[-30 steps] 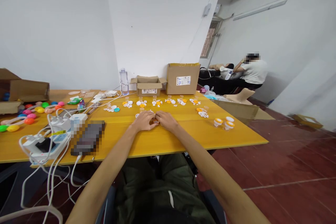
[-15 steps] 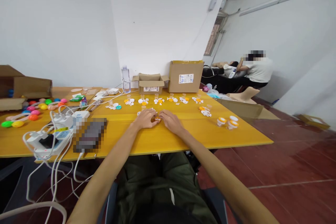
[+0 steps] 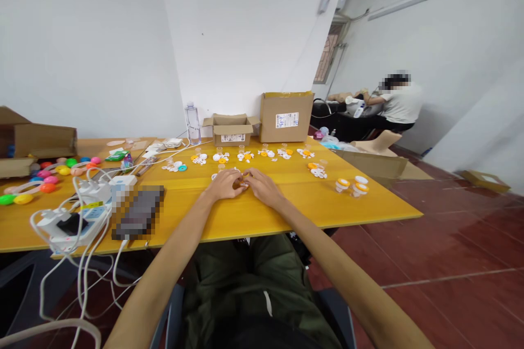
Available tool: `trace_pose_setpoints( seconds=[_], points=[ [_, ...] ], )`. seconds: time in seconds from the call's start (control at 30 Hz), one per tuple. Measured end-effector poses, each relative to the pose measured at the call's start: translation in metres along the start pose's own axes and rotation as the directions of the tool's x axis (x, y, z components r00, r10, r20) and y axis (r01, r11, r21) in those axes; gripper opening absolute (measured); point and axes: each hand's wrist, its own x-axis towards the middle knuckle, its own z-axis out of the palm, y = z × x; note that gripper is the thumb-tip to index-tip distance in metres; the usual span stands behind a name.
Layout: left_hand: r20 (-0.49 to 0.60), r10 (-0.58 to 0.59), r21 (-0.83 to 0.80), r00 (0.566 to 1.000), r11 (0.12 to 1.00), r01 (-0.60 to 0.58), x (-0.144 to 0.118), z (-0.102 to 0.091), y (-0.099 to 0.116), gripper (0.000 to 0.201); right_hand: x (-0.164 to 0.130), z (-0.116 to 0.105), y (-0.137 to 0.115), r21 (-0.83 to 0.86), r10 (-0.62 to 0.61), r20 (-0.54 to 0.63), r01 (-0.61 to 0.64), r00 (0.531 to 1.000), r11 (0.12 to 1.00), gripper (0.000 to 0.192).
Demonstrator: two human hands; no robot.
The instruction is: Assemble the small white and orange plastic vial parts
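My left hand (image 3: 224, 185) rests low over the table, its fingers curled and closed around a small part (image 3: 244, 181) with some orange on it. From the other side my right hand (image 3: 263, 187) reaches in, fingertips pinched at the same part. Fingers cover most of it, so its exact kind is unclear. Just behind the left hand a clear cup and white pieces (image 3: 214, 176) are partly hidden. Further back lie several small groups of white and orange wheel-like pieces (image 3: 246, 157), each with a clear cup.
Capped clear cups (image 3: 342, 185) stand at the right of the yellow table (image 3: 327, 210). An open small carton (image 3: 231, 136), a larger box (image 3: 286, 118) and a water bottle (image 3: 192, 124) line the back. Leftward are a phone (image 3: 139, 212), power strips (image 3: 88, 223) and cables. A person (image 3: 399, 101) sits far right.
My right fingertips have come in closer over the small part in my left hand. The whole view has shifted slightly as my head turned.
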Motion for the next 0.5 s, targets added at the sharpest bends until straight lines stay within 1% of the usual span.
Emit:
trace_pose_setpoints(
  seconds=[0.23,0.5],
  points=[
    [0.023,-0.016,0.015,1.0,1.0,0.015,0.0012,-0.0021,0.0022,0.018,0.0007,-0.0009,-0.0033,-0.002,-0.002,0.004,0.002,1.0,1.0,0.029],
    [0.017,-0.02,0.018,1.0,1.0,0.02,0.001,-0.0028,0.0035,0.017,-0.0014,-0.0026,-0.0061,-0.021,0.008,0.001,-0.008,1.0,1.0,0.03]
  ],
)
